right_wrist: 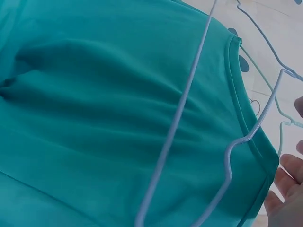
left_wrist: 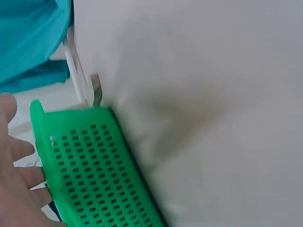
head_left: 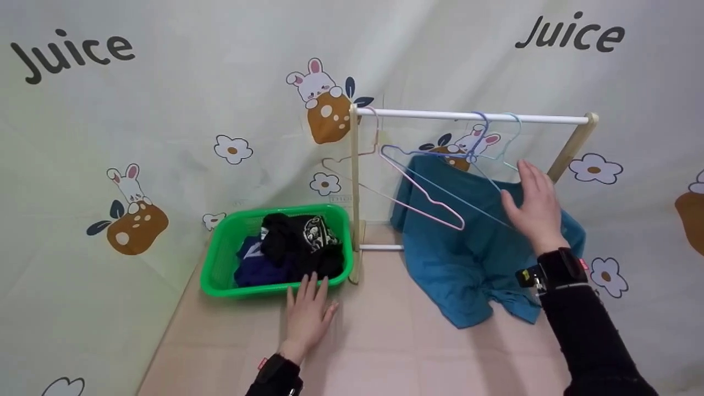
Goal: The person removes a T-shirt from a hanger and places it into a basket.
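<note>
A teal T-shirt [head_left: 462, 247] hangs from the rack on a pale green hanger [head_left: 518, 129]. My right hand [head_left: 536, 212] is at the shirt's shoulder, fingers extended and thumb apart; the right wrist view has its fingertips right at the neckline edge. A blue-violet hanger [right_wrist: 175, 123] crosses in front of the shirt. My left hand [head_left: 308, 319] reaches to the front rim of a green basket [head_left: 264, 290], fingers spread, and in the left wrist view its fingertips overlap the rim. Dark clothes [head_left: 283, 242], black and purple-blue with a patterned patch, lie inside the basket.
The rack has a white top bar [head_left: 418, 114] and wooden posts [head_left: 355, 181]. A pink hanger [head_left: 423, 190] hangs near its left end. Behind stands a printed cloth backdrop [head_left: 181, 99]. Basket and rack stand on a pale pink surface [head_left: 379, 330].
</note>
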Demonstrator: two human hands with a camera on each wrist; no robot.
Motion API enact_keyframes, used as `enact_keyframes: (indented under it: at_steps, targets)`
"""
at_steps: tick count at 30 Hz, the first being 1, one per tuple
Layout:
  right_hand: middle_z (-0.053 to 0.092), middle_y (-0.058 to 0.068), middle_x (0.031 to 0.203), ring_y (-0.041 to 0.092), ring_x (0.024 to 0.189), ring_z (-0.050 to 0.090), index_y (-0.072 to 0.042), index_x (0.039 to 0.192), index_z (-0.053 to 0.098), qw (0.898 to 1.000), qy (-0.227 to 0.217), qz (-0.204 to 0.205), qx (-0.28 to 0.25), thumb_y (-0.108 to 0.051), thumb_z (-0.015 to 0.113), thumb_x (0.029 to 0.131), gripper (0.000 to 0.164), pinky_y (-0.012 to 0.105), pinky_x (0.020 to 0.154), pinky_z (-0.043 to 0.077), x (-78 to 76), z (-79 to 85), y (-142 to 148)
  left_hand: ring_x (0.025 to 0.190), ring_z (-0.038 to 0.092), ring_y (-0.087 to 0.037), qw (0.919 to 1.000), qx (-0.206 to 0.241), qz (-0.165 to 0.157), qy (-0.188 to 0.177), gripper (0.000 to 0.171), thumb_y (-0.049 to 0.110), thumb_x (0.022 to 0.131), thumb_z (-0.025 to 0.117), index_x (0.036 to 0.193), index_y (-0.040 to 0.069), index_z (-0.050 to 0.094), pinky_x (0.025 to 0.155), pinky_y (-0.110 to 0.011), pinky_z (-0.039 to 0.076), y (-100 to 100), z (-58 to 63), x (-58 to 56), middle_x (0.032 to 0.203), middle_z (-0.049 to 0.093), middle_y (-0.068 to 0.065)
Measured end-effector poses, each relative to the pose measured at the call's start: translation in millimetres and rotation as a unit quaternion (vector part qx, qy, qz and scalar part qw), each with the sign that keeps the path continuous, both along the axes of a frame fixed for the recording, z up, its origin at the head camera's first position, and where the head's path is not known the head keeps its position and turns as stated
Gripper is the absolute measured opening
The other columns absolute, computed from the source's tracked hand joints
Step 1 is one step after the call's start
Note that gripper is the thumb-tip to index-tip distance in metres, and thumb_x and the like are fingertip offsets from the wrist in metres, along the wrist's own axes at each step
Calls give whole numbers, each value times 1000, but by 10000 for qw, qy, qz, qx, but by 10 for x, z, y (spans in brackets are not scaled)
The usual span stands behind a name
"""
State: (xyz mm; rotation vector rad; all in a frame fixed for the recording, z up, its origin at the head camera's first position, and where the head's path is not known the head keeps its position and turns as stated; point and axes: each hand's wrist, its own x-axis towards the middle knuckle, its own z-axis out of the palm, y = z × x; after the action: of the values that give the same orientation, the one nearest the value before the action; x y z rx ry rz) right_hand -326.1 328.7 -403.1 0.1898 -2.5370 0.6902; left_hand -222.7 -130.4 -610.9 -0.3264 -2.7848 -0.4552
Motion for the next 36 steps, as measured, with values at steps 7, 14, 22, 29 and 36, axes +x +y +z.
enact_keyframes:
  at_steps: [7,14,22,29,36]
  targets:
    - [34,22,155,44,141,28,-11,158,21,9983,-573,-58,-36,-40,50,102,70,59,116,15,-128,211,-40,145,22,-42,9998,-85,-193,-6,67,43,95,62,151,11,42,111,-68,14,182,-73,122,158,30,-19]
    - [43,24,148,44,136,37,-12,159,18,9946,-978,1,-347,-43,47,103,71,62,111,23,-253,341,-116,144,23,-43,9981,-401,-450,105,69,51,94,58,150,13,45,109,-69,17,395,-178,256,158,29,-18]
    - [54,30,130,45,119,52,-6,155,27,9897,-1215,16,-753,-37,43,105,61,60,101,40,-359,405,-154,145,22,-42,9977,-335,-595,5,70,58,93,55,152,22,42,106,-70,19,590,-315,380,158,30,-18]
    - [57,24,107,38,91,50,-5,145,45,9942,-831,-477,-492,-21,39,107,42,46,74,37,-375,434,-159,143,25,-44,9971,-336,-680,-81,70,58,94,54,152,21,41,106,-70,18,705,-393,444,157,32,-19]
    - [55,19,107,34,90,47,-10,141,52,9917,-610,-787,-815,-30,34,108,42,39,72,34,-306,587,-52,146,19,-40,9971,-362,-561,-370,72,59,95,50,156,24,33,110,-68,14,739,-409,450,161,25,-16]
